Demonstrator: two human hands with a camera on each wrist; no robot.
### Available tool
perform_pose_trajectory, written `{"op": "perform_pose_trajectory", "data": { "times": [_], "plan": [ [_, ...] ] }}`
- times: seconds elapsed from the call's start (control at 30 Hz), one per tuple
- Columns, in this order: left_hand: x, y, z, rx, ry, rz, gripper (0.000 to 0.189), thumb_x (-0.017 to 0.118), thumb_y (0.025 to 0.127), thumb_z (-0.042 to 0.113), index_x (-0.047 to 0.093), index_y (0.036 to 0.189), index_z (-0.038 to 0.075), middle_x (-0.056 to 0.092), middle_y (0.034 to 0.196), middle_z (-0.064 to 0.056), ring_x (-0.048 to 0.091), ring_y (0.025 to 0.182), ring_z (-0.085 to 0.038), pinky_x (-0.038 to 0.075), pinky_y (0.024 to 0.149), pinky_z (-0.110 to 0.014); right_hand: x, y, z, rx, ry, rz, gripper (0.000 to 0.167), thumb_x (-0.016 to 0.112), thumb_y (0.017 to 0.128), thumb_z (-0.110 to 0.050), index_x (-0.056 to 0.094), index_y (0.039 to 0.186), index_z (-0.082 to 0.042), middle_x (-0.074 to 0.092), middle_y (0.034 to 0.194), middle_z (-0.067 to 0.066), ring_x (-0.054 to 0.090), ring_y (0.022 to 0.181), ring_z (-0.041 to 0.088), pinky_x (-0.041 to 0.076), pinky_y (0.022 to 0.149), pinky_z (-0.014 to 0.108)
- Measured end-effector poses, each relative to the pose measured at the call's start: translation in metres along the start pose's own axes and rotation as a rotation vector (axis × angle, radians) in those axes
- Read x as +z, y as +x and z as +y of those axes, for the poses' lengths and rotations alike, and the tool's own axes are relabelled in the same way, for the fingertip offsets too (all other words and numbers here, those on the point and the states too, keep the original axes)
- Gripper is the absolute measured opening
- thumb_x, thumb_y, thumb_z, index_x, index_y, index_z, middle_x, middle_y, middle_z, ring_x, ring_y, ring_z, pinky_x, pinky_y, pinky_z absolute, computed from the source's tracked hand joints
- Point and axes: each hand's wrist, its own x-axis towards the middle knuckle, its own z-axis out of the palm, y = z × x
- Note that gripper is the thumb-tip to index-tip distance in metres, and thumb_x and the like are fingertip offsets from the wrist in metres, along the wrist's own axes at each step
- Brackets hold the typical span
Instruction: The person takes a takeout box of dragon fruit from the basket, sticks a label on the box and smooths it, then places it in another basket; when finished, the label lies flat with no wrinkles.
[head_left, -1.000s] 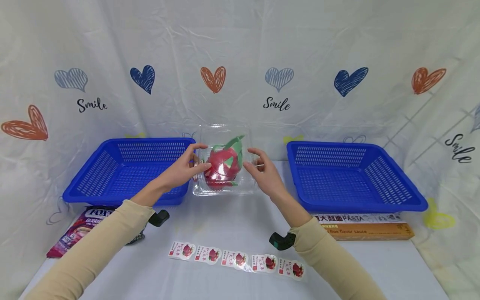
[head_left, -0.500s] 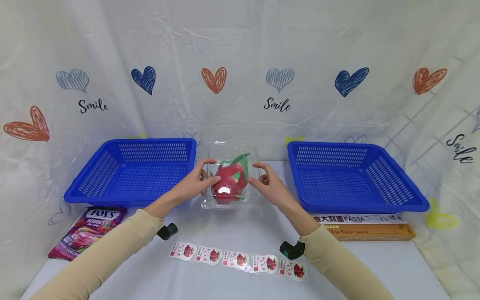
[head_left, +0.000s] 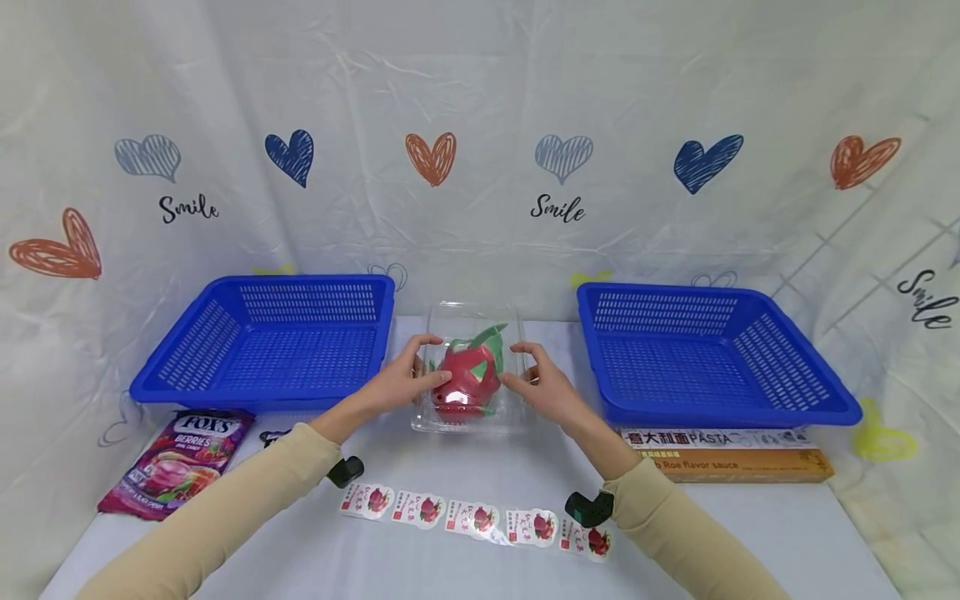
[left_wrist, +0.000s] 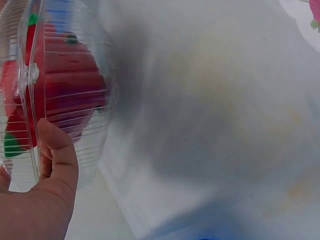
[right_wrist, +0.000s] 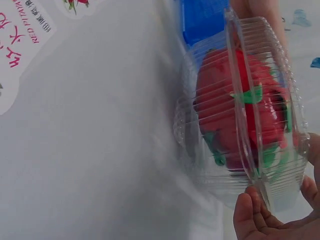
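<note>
A clear plastic clamshell box with a red and green dragon fruit inside is between both hands in the head view. My left hand grips its left side, thumb on top, fingers along the edge. On the opposite side, my right hand grips it the same way. The left wrist view has the left fingers curled at the ribbed wall. In the right wrist view, the right hand holds the box's rim and the lid looks closed. A shadow lies on the cloth beside the box.
Blue baskets stand at the left and right. A Fox's candy bag lies before the left one, a pasta box before the right one. A strip of dragon fruit stickers lies in front. The left sleeve partly hides a dark item.
Both hands have brought the clamshell box down and toward the front, slightly to the right, keeping their grip. The candy bag shows more fully now. Baskets and stickers have stayed put.
</note>
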Motion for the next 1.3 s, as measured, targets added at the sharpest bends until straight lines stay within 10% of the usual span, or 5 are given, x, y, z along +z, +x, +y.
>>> {"op": "perform_pose_trajectory", "data": {
  "times": [1.3],
  "plan": [
    [0.016,0.017,-0.021,-0.009,-0.108,0.021,0.064,0.065,0.095,0.036,0.031,0.147,0.023,0.046,0.086,-0.007,0.049,0.064,-0.019,0.046,0.061,-0.032,-0.004,0.008,0.023,0.034,-0.011,-0.063,0.056,0.060,0.097,-0.037,0.034,0.144,-0.021,0.054,0.091,0.012,0.049,0.078,0.022,0.041,0.065,0.031]
  ]
}}
